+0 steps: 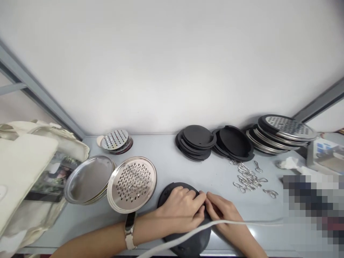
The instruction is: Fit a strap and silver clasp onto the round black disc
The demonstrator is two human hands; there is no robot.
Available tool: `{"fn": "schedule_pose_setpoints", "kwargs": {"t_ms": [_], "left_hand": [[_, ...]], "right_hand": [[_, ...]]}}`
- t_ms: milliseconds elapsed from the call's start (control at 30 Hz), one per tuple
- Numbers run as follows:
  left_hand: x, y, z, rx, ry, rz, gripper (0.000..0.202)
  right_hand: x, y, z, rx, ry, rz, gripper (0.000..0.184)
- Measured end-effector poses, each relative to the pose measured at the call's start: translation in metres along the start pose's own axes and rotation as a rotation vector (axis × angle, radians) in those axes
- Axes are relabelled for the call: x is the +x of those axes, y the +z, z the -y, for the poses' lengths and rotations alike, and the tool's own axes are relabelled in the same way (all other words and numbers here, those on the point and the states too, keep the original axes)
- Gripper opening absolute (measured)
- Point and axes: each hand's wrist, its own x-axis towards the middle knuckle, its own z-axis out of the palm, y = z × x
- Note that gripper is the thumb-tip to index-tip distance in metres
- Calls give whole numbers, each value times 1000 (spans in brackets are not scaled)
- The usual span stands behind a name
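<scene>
A black round plastic disc (199,243) lies near the front edge of the table, partly covered by both hands. My left hand (180,208), wearing a watch on its wrist, rests across the disc with its fingers curled at the right side. My right hand (224,213) meets it there, thumb and fingers pinched together at the disc's rim. Whatever small part sits between the fingertips is hidden. Closest on the left is a round metal grater plate (132,184), with holes raised across its middle. A heap of bent-wire metal clips (248,179) lies beyond my right hand.
Stacked plain metal discs (90,179) and small grater discs (115,140) stand left. Black discs (197,138), black round holders (236,143) and assembled graters (287,129) line the wall. A white cable (193,234) crosses in front. A cream bag (27,172) sits far left.
</scene>
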Motion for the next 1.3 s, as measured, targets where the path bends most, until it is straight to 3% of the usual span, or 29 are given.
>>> {"fn": "schedule_pose_setpoints", "kwargs": {"t_ms": [200,367,533,933,1300], "left_hand": [[-2,-6,1,-52,-59,-4,31],[0,-10,2,-90,-34,33,25],[1,-9,2,-92,-47,-8,21],[-1,-7,2,-71,2,-52,26],[-1,-5,4,-45,32,-67,14]], "right_hand": [[-1,-1,1,14,-23,6,26],[0,0,1,12,12,25,27],[1,-1,-2,2,30,10,28],[-1,-3,-4,28,-49,25,25],[-3,-4,-1,10,-54,-8,23]]}}
